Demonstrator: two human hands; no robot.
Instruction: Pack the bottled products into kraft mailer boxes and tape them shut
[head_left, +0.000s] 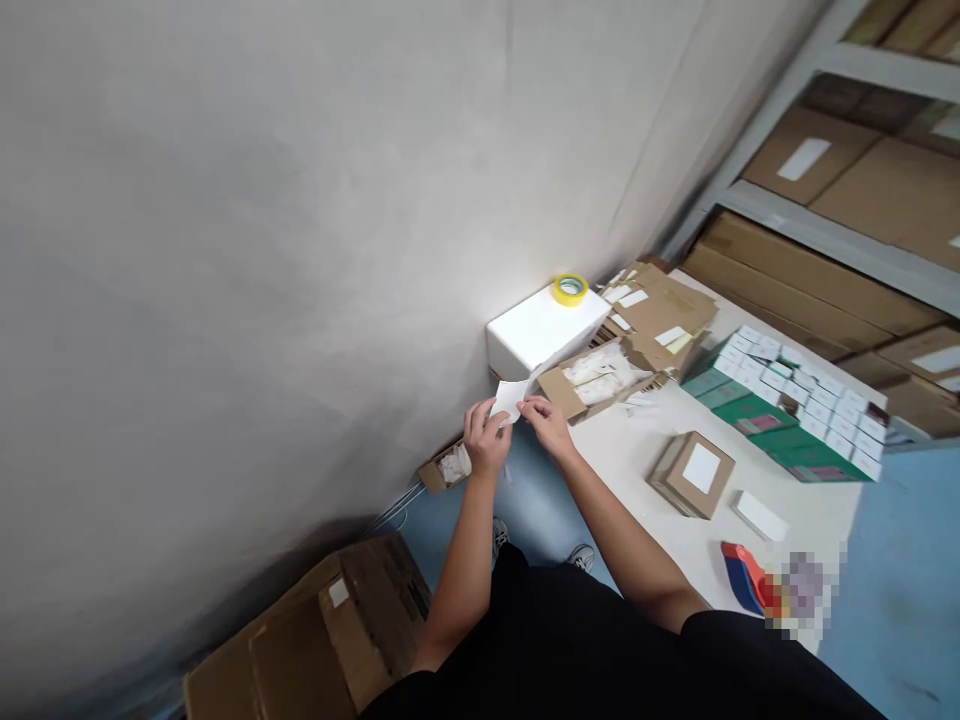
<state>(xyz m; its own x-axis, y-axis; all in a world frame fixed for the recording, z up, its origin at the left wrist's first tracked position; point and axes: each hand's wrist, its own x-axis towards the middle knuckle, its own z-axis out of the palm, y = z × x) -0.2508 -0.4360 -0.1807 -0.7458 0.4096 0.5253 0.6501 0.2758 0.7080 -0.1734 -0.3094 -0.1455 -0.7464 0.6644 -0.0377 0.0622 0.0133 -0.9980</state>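
Observation:
A small white label (508, 400) is held up between my two hands, its top edge slightly curled. My left hand (487, 438) grips it from the left and below, fingers bent around its lower side. At its right edge, my right hand (547, 425) pinches the label between thumb and fingers. Just beyond stands a white box-shaped unit (544, 330) with a roll of yellow tape (571, 290) on top. Beside my right hand is an open cardboard box (564, 393) full of white paper scraps. Any print on the label is too small to make out.
On the white table (626, 470) are a labelled carton (690, 475), a small white box (760, 515), a red and blue tape dispenser (742, 578), rows of green-and-white boxes (780, 415) and flattened cardboard (660, 310). Cartons (300, 640) stand lower left; shelves (847, 170) hold more.

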